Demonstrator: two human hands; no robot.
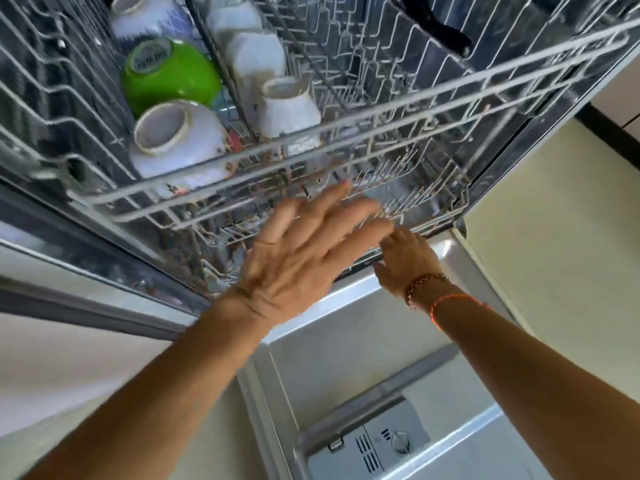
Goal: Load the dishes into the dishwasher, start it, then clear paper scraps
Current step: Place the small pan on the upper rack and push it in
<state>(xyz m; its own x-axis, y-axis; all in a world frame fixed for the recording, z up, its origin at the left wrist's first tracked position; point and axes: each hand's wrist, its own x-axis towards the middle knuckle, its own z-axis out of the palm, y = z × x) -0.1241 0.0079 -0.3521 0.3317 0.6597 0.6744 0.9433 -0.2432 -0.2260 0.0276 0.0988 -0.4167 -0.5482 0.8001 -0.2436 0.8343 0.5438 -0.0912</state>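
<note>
The dishwasher's upper rack (pixel 381 109) is pulled out above the lower rack (pixel 433 209). Upside down in its left part sit a green bowl (pixel 169 74), a white bowl (pixel 176 140) and several white cups (pixel 289 109). My left hand (pixel 304 251) hovers with fingers spread and straight in front of the lower rack, holding nothing. My right hand (pixel 405 261) reaches to the front edge of the lower rack; its fingers curl at the rim, and whether they grip it is hidden.
The open dishwasher door (pixel 346 358) lies below my arms, with the detergent dispenser (pixel 381 441) near the bottom. A pale cabinet front (pixel 554 237) stands to the right and a counter edge (pixel 86 296) runs at the left. A black item (pixel 436 22) lies at the rack's far right.
</note>
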